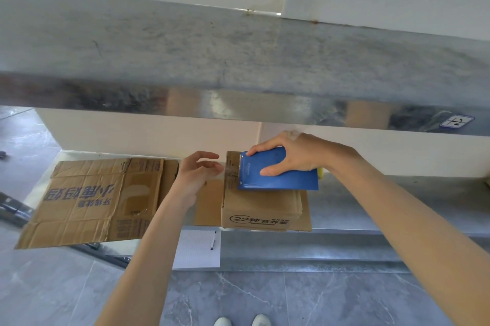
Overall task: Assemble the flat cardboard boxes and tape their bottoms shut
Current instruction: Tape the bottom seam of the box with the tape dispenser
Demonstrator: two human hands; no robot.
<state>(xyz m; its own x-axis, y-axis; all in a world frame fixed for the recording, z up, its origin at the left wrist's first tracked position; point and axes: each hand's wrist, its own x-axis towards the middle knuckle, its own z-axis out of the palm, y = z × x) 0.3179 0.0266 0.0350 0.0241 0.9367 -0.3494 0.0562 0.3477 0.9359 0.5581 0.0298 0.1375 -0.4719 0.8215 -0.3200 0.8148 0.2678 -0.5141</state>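
A small assembled cardboard box (261, 206) stands on the lower metal shelf with printed text on its near side. On its top lies a blue tape dispenser (281, 178), and my right hand (289, 154) grips it, thumb on the near side and fingers over the far edge. A strip of clear tape (232, 170) runs along the box's left part. My left hand (197, 174) hovers just left of the box with fingers loosely spread, holding nothing. A large flattened cardboard box (90, 201) lies to the left, overhanging the shelf edge.
A steel upper shelf (238, 60) juts out overhead in front of a white wall. The lower steel shelf (371, 209) runs to the right. A sheet of lined paper with a pen (197, 248) lies below. Grey floor tiles and my white shoes (242, 321) show at the bottom.
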